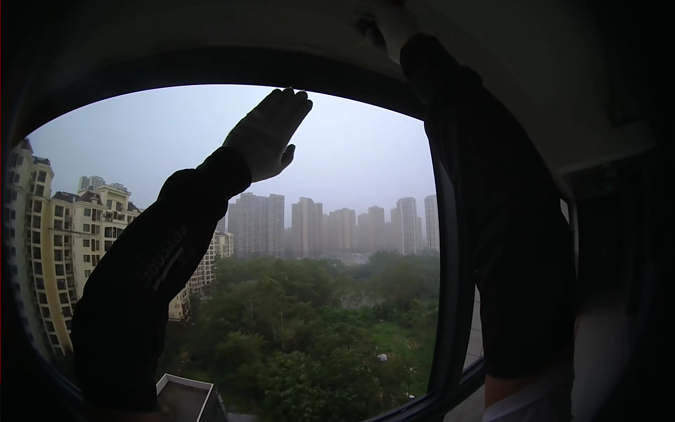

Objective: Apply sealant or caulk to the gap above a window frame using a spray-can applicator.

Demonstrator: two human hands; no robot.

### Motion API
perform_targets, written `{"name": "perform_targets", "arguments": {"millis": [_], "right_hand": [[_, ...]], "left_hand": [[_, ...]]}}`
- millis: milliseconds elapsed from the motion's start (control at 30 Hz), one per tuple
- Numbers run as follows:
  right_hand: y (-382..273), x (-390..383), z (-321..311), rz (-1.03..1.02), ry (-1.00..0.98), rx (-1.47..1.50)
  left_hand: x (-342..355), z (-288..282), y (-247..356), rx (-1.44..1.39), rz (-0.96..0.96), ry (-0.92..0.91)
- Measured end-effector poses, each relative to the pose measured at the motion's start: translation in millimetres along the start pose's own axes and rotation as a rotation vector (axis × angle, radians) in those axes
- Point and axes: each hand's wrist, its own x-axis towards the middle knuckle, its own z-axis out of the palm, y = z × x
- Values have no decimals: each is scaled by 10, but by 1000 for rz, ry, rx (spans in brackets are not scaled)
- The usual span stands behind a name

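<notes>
My left hand [271, 133] is raised against the window [351, 148], its fingers stretched out flat and side by side. Its fingertips reach the lower edge of the dark top window frame [281, 69]; the hand holds nothing. A dark sleeve covers that arm. Higher up and to the right, my right hand [395, 28] is at the pale surface above the frame, dim and partly blurred. Its fingers look curled around a small dark thing [370, 28] that I cannot make out. The right arm, also dark-sleeved, passes in front of the upright window frame [450, 309].
A pale ceiling or wall [534, 63] spans the upper right in shadow. Outside the window stand cream apartment blocks [91, 225] at left, hazy towers [309, 218] and green trees [295, 323]. A flat-roofed ledge [186, 397] lies low outside.
</notes>
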Motion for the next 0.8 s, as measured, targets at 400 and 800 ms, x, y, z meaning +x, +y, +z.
{"name": "perform_targets", "arguments": {"millis": [400,800], "right_hand": [[-803,-374,776,-39,-50,-37],[-947,-354,441,-30,-110,3]], "left_hand": [[1253,-172,148,-242,-264,174],[1594,-512,287,-179,-328,15]]}}
